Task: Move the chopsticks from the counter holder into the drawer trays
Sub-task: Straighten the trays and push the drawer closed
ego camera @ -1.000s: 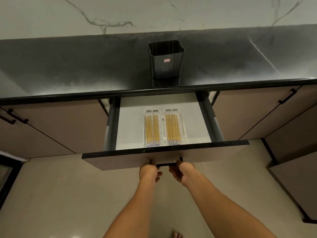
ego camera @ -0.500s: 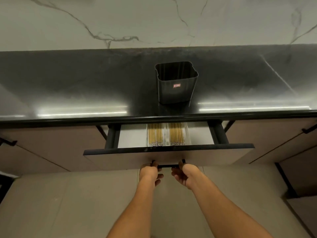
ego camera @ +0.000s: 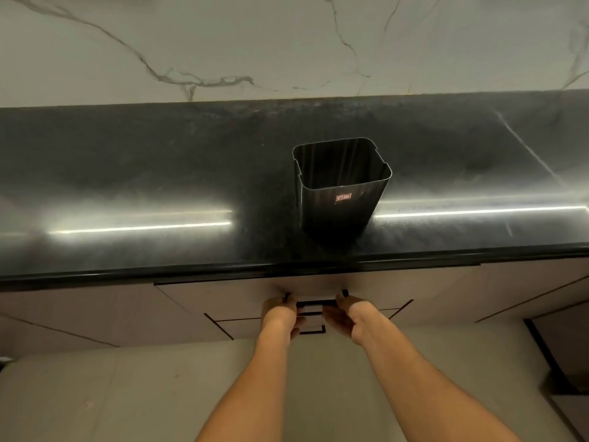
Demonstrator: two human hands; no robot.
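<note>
A dark, glossy counter (ego camera: pixel 159 173) ran the full width under a pale veined wall (ego camera: pixel 287 43), with two bright streaks of light reflected along its front half. Below it were flat brownish cabinet fronts (ego camera: pixel 95 307) and, lower still, a light floor (ego camera: pixel 127 393). The counter's black front lip overhung the top drawer (ego camera: pixel 223 295), whose face sat back in line with its neighbours, so nothing of its inside could be seen (any chopsticks or trays in there were hidden). A second, lower handle (ego camera: pixel 314 330) peeked out between the wrists.

Both arms reached forward to the drawer's slim black handle (ego camera: pixel 315 303). The left hand (ego camera: pixel 280 311) gripped its left end with fingers curled over the bar, and the right hand (ego camera: pixel 345 314) gripped the right end, palm turned partly inward.

The holder (ego camera: pixel 341 193) stood upright on the counter near the front edge, directly above the drawer: a dark, shiny, square-sided cup with rounded corners, narrowing toward its base, and a small red-and-white sticker (ego camera: pixel 343 197) on the near face. Its open mouth showed only dark inner walls.
</note>
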